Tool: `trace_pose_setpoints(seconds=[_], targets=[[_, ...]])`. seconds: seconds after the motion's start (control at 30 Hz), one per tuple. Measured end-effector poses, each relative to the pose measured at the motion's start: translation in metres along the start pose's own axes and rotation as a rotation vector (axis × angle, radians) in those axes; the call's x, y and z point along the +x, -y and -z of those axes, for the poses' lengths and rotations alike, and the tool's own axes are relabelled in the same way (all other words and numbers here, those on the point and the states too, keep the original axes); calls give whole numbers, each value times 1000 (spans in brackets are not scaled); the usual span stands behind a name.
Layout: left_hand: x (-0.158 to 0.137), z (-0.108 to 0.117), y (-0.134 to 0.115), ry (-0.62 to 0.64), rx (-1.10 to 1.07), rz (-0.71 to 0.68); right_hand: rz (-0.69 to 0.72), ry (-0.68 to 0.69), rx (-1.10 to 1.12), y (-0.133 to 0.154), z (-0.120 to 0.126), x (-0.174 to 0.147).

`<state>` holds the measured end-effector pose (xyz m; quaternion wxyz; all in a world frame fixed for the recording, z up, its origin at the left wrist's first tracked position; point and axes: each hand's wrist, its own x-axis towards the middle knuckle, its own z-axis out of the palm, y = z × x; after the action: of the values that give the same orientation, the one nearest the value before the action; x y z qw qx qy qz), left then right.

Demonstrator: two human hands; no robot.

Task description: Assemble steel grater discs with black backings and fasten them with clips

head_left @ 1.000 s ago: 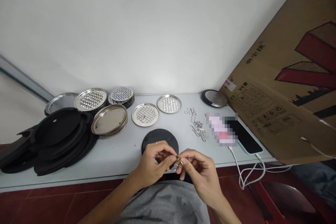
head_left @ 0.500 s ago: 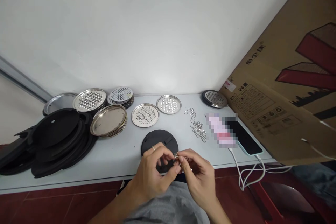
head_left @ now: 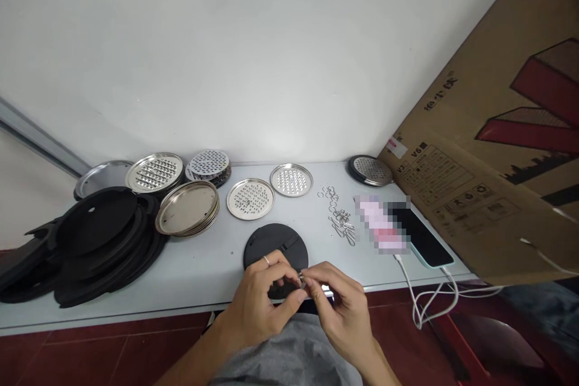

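Close to the table's front edge, my left hand (head_left: 265, 298) and my right hand (head_left: 341, 307) meet fingertip to fingertip. Both pinch a small shiny metal piece (head_left: 300, 277), mostly covered by the fingers, so its exact kind is unclear. Behind and partly under my left hand lies a round black plastic disc (head_left: 274, 241) with a slotted bar across it. To the right are loose metal rings (head_left: 332, 193) and several wire hooks (head_left: 344, 229). Two round metal grater plates, one with small holes (head_left: 250, 199) and one with slanted slots (head_left: 292, 180), lie beyond the disc.
At left are a pile of black plastic parts (head_left: 99, 235), a stack of plain metal discs (head_left: 187, 208) and more grater plates (head_left: 154, 172). A black-rimmed grater (head_left: 370, 170) sits back right. Phones (head_left: 425, 238) with white cables (head_left: 418, 307) lie beside a large cardboard box (head_left: 452, 193).
Both hands have shifted slightly, and the fingertips have turned the small metal piece a little lower between them. Everything on the table stays as it was.
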<state>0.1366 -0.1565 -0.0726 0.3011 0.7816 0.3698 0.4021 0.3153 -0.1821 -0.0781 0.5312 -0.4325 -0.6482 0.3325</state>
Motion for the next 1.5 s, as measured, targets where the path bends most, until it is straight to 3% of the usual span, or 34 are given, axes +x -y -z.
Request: trace_pose_setpoints(seconds=[0.1,0.2,0.27,0.4,0.47,0.67,0.87,0.97,1.1,1.3,1.5], targets=[[-3,-2,-1,-14,-20,21,-14,33,23,0,1,-1],[-4,-4,3,-108,129,-215,-161,6,147,-2,0,-1],[-4,-5,5,-118,187,-295,-241,-6,228,-3,-1,-1],[-4,-4,2,-9,25,7,-227,32,181,-2,2,-1],[-5,-6,0,-6,-13,82,-214,50,152,-1,3,1],[-5,-6,3,-113,248,-306,-349,1,277,-2,3,3],[-9,-7,-1,-58,24,56,-242,79,146,2,2,1],[-11,-10,-1,-88,44,115,-227,98,125,3,3,2],[-11,-10,0,-87,43,51,-253,98,162,3,4,2],[-11,-7,5,-131,177,-215,-329,21,242,2,4,3],[-11,-10,6,-84,163,-173,-355,-26,322,0,-2,3]])
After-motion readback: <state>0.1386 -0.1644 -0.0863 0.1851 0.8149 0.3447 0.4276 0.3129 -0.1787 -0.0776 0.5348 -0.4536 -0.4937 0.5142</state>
